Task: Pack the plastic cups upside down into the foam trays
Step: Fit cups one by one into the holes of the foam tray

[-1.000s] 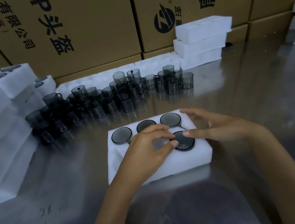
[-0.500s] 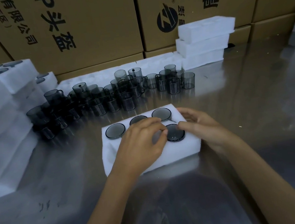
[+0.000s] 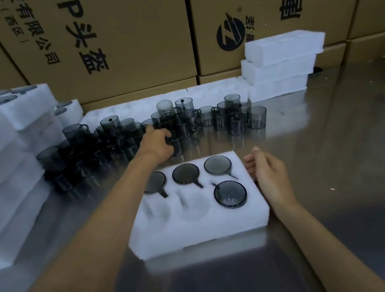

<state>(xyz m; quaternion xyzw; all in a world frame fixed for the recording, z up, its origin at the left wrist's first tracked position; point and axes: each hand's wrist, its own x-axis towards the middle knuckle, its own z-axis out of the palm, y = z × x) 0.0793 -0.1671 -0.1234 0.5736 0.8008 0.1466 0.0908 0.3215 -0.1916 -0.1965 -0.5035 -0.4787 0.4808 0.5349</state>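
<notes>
Foam tray [image 3: 198, 229] at frame centre with 4 upturned cups, 2 near pockets free, our left hand [image 3: 159, 143] curling round a loose cup [image 3: 175, 145], our right hand [image 3: 268, 172] loosely curled beside the tray's right edge, holding nothing.

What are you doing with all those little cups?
A person is packing smoky plastic cups upside down into a white foam tray. Four cups sit in it already, like the one at front right; two holes in the front row are unfilled. The left hand reaches into the cluster of loose cups and closes on one, while the right hand rests open beside the tray.
</notes>
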